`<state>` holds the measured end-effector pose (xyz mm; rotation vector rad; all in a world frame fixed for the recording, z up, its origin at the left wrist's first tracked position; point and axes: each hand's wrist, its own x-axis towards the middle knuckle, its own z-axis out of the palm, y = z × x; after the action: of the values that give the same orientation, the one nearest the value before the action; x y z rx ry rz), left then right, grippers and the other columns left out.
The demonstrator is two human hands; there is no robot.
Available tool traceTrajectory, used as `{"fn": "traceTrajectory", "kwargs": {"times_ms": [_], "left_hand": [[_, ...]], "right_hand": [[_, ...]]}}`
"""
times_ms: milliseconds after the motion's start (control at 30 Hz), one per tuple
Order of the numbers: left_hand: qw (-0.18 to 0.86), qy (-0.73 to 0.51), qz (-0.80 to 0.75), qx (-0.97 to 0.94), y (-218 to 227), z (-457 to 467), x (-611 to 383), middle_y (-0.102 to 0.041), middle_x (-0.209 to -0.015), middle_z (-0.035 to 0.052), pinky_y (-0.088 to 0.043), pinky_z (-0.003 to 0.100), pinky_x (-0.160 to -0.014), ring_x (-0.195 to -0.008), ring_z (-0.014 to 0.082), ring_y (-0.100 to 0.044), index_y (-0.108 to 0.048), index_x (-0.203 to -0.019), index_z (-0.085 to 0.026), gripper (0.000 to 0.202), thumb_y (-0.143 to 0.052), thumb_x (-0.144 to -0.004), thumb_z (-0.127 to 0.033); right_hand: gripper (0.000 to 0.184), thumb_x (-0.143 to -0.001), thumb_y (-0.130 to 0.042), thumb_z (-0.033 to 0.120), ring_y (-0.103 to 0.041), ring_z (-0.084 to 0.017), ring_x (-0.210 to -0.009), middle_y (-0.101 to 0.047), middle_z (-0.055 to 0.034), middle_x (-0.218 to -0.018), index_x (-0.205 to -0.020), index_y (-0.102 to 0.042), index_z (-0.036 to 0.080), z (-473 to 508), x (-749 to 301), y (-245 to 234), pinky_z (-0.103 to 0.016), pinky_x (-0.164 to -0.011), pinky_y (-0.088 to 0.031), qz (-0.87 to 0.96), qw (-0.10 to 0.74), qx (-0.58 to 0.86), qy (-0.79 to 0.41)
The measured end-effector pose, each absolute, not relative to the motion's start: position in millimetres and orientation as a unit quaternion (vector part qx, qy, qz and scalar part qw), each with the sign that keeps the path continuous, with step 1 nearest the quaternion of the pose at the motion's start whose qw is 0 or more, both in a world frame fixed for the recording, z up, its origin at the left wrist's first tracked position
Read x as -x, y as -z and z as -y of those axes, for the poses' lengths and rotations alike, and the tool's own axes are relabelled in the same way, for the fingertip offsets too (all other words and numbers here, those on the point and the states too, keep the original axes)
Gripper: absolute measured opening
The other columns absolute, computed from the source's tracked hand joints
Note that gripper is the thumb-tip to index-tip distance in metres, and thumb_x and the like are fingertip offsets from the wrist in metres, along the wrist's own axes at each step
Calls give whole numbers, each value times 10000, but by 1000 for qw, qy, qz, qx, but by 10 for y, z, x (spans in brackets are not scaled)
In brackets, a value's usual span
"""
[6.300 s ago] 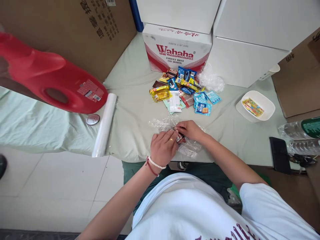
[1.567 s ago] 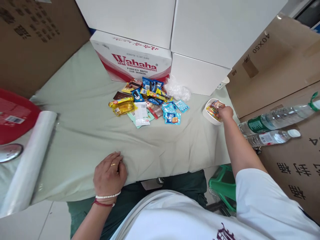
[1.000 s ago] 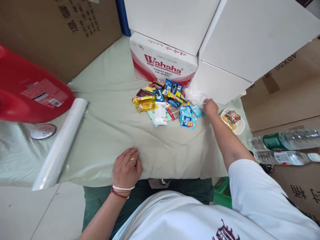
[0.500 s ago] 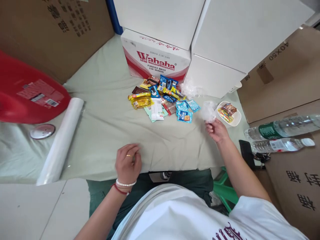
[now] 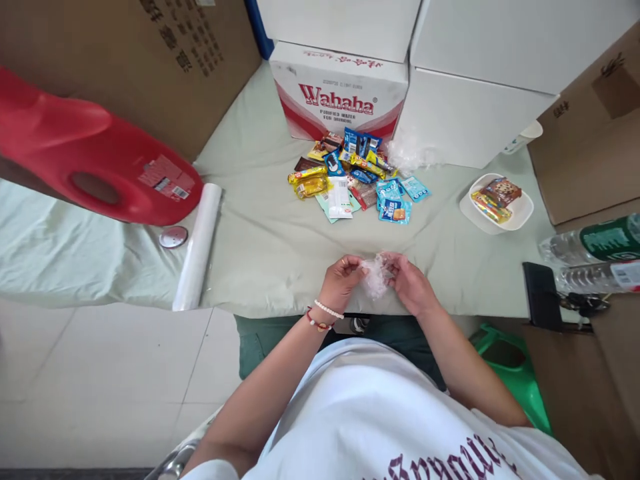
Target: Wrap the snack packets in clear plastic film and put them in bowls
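A crumpled clear plastic film [image 5: 376,280], perhaps a thin bag or cover, hangs between both hands near the table's front edge. My left hand [image 5: 341,283] pinches its left side, with a ring on one finger and bracelets at the wrist. On the other side, my right hand [image 5: 411,285] has closed fingers on the film. Farther back lies a pile of wrapped snacks [image 5: 340,197]. To the right is a white bowl [image 5: 473,212] with a couple of snack packets [image 5: 503,199] in it.
A Wahaha carton [image 5: 345,93] and white boxes stand behind the snacks, with more crumpled clear plastic [image 5: 407,152] beside them. At left are a red jug [image 5: 120,167], a plastic roll [image 5: 197,250] and a round lid [image 5: 173,237]. Bottles [image 5: 610,240] and a black phone [image 5: 543,293] lie right.
My right hand has brought the clear plastic from beside the bowl to the front middle. My left hand has moved right and taken hold of it too. The camera view has shifted.
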<state>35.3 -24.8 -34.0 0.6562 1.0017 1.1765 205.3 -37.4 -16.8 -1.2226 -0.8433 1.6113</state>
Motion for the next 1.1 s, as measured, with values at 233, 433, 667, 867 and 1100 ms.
{"fn": "traceTrajectory", "kwargs": {"times_ms": [233, 433, 667, 867, 1100], "left_hand": [[642, -506, -486, -310, 352, 266, -26, -616, -697, -41, -418, 225, -633, -652, 86, -514, -674, -780, -182, 450, -966, -593, -469], [642, -473, -461, -389, 204, 215, 338, -708, -974, 51, -497, 259, -798, -935, 158, -636, -616, -684, -171, 412, -965, -621, -381], [764, -411, -379, -321, 151, 288, 435, -740, -1039, 45, -379, 198, -506, -520, 24, -458, -623, -879, -191, 409, -954, -661, -290], [725, -421, -399, -370, 125, 310, 188, -734, -1219, 134, -501, 264, -736, -941, 181, -647, -782, -1069, -188, 576, -766, -797, -696], [747, -339, -386, -423, 72, 300, -157, -769, -867, 75, -499, 345, -836, -845, 205, -671, -792, -811, -165, 431, -909, -693, -563]], "right_hand": [[379, -711, -890, 579, -481, -114, -636, -619, 35, -707, -786, -751, 235, 204, -2139, 111, -263, -647, -418, 389, 445, 511, -624], [401, -689, -910, 570, -596, -147, -779, -679, 1, -858, -794, -708, 240, 176, -2254, 48, -294, -764, -522, 348, 484, 497, -631], [457, -714, -875, 618, -394, -94, -477, -610, 36, -688, -809, -610, 258, 162, -2290, -61, -241, -418, -288, 312, 517, 510, -612], [492, -753, -779, 722, -413, -123, -503, -598, 24, -638, -802, -615, 260, 23, -2140, -36, -272, -473, -308, 422, 467, 540, -558], [346, -852, -741, 562, -480, -136, -596, -600, 14, -638, -799, -702, 222, -180, -2096, -295, -276, -570, -364, 595, 350, 549, -471]]}}
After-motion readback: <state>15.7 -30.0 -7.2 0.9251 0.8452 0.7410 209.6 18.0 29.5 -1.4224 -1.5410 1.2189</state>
